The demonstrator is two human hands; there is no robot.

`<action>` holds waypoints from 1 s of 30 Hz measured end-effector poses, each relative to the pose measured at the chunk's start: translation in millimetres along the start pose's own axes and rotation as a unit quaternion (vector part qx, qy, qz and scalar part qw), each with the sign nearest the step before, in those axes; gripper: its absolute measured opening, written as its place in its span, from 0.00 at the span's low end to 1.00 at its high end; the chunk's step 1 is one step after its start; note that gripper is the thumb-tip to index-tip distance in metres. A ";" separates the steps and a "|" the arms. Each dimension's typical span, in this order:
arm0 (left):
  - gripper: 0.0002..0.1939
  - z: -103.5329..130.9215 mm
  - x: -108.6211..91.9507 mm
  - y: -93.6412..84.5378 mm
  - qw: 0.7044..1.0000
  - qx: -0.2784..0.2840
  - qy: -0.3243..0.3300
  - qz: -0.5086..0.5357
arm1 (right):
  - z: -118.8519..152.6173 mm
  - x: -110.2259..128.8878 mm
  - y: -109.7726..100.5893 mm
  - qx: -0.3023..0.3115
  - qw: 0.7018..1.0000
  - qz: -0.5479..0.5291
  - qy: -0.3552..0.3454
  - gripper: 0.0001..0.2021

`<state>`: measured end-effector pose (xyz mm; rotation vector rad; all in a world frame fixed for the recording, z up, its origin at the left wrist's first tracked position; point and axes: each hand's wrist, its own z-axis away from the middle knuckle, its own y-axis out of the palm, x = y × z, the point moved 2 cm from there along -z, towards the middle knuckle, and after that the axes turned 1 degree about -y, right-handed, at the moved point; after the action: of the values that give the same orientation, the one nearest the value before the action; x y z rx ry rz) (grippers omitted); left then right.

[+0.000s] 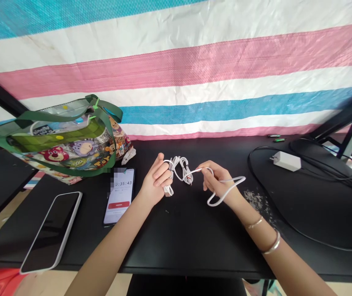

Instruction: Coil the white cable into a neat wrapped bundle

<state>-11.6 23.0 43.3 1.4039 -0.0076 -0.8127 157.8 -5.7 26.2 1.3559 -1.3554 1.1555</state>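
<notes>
My left hand (158, 179) is closed around part of a white charging cable (226, 198), folded strands of it showing below the fingers with what looks like a plug end. From there the cable arcs across to my right hand (215, 177). That hand pinches the cable between thumb and fingers, and a loose loop hangs over its back and wrist. Just behind the hands, bundled white cables (187, 170) lie on the black table (176, 238); the left fingers partly cover them.
To the left lie a phone with a running timer (120, 193), a white-edged phone (52, 232) and a cartoon-print bag (71, 152). A white power adapter (286, 160) and a black cord (274, 209) lie at right. Small debris (256, 201) is scattered near my right wrist. Striped sheeting (194, 70) hangs behind.
</notes>
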 end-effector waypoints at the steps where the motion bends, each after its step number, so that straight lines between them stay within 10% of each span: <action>1: 0.24 0.6 -0.2 0.9 1.000 -0.005 0.001 0.004 | -0.6 -1.3 -1.5 -0.009 0.999 0.039 0.001 0.17; 14: 0.10 0.1 -2.9 2.2 0.997 -0.066 0.034 -0.036 | 12.1 -1.8 17.7 0.207 0.972 0.110 -0.006 0.14; 30: 0.13 -3.0 16.4 -6.6 0.952 0.086 0.048 -0.289 | 14.1 7.3 16.9 0.202 0.977 0.054 -0.028 0.17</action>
<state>-1.5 17.6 29.5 1.6353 0.4361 -1.2450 141.1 -21.3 30.2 1.6241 -1.2907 1.5378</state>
